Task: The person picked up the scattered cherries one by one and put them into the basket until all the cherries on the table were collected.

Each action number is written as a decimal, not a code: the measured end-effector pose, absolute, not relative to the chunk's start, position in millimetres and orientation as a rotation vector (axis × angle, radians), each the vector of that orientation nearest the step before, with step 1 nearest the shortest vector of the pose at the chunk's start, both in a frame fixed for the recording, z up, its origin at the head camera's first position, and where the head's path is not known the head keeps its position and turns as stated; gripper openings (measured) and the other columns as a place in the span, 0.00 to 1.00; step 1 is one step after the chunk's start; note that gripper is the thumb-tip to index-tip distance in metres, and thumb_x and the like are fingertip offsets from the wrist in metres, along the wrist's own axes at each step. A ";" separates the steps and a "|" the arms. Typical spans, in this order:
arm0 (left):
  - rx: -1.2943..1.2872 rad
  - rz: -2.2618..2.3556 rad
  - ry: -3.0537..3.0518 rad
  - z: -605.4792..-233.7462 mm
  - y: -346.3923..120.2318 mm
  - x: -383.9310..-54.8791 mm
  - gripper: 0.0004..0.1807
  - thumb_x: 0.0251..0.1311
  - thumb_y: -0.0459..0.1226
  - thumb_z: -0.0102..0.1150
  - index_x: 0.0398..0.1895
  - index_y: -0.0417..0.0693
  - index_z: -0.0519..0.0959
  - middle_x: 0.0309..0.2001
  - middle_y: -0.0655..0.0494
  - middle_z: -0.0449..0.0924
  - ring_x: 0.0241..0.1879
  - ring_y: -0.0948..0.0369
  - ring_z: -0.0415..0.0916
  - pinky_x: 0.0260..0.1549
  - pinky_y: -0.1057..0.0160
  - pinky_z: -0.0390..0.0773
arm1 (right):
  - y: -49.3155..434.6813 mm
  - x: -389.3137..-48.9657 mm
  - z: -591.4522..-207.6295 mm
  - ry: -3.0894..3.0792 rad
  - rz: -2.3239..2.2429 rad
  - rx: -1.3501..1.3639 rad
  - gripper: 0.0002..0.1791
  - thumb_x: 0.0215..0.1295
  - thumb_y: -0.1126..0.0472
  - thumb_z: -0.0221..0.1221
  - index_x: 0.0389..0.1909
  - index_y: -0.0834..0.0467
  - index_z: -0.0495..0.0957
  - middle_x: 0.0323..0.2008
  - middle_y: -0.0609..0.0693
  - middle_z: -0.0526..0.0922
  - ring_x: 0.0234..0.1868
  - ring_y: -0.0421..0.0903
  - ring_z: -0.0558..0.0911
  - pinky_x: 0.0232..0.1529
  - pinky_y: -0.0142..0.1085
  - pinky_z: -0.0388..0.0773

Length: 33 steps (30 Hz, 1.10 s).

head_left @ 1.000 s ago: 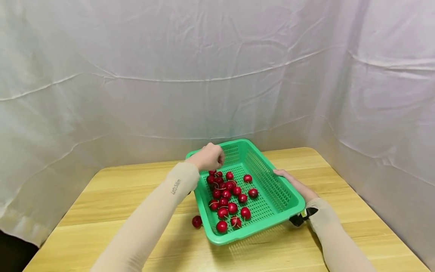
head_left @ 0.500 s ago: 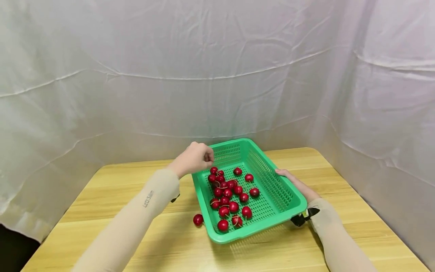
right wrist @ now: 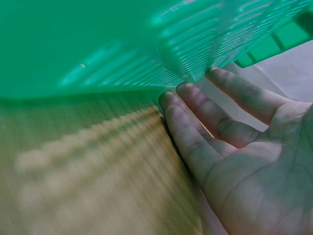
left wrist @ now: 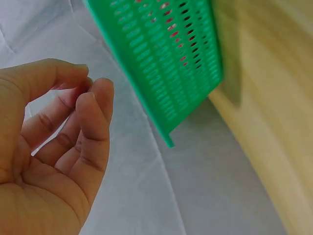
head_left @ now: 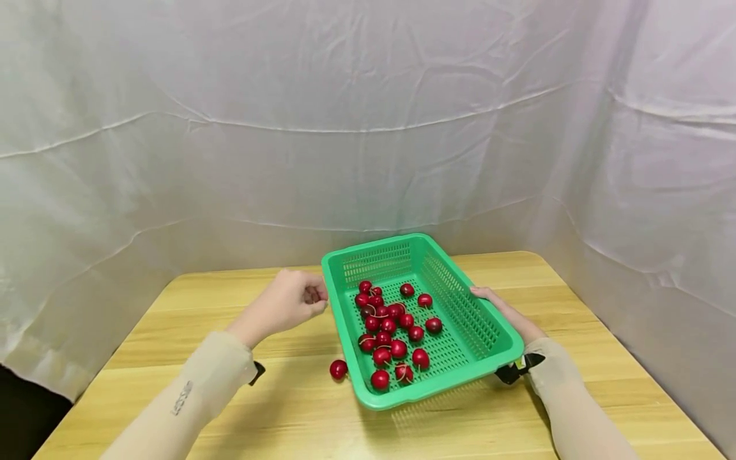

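My left hand [head_left: 293, 300] is just left of the basket, at its rim in the head view. Its fingers are loosely curled, and nothing shows between the thumb and fingertips [left wrist: 95, 105] in the left wrist view. A green plastic basket [head_left: 443, 383] with slotted walls holds several red cherries [head_left: 398, 349] with stems, mostly gathered along its left side. One loose cherry [head_left: 338, 369] lies on the table, left of the basket's near end. On the right, my right hand [head_left: 508, 313] rests with nearly straight fingers [right wrist: 195, 100] against the basket's outer wall.
A light wooden table [head_left: 287, 415] lies under everything, with bare wood to the left and in front. Pale fabric curtains [head_left: 368, 128] hang behind and on both sides.
My left hand has moved left and down, from over the cherries to outside the basket's left rim. One cherry now lies apart at the far end. The right hand has stayed in place.
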<state>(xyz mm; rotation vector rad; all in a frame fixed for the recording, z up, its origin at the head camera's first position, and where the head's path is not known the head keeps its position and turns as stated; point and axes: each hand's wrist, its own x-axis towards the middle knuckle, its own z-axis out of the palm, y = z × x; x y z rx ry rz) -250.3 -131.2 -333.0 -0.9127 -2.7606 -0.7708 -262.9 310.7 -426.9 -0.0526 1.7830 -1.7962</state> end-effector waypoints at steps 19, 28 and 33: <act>-1.175 -0.826 -2.815 -399.1 -130.4 -202.7 0.07 0.55 0.23 0.71 0.34 0.41 0.90 0.30 0.56 0.89 0.27 0.76 0.76 0.28 0.74 0.81 | 313.5 -261.7 -424.4 1.780 -1.792 -0.060 0.51 0.79 0.27 0.39 0.88 0.54 0.39 0.69 0.61 0.75 0.59 0.51 0.84 0.60 0.47 0.85; -1.268 -0.767 -2.790 -410.2 -125.8 -198.8 0.13 0.56 0.23 0.72 0.44 0.38 0.91 0.28 0.58 0.87 0.25 0.76 0.70 0.25 0.75 0.77 | 312.7 -260.5 -421.4 1.790 -1.793 -0.051 0.50 0.80 0.28 0.40 0.88 0.55 0.40 0.67 0.60 0.77 0.57 0.51 0.85 0.59 0.46 0.85; -1.256 -0.761 -2.759 -411.4 -126.9 -197.7 0.13 0.55 0.22 0.72 0.43 0.39 0.90 0.29 0.58 0.87 0.26 0.73 0.73 0.27 0.75 0.78 | 312.6 -260.9 -422.0 1.793 -1.790 -0.046 0.50 0.79 0.28 0.40 0.88 0.55 0.40 0.66 0.59 0.77 0.57 0.51 0.85 0.59 0.46 0.85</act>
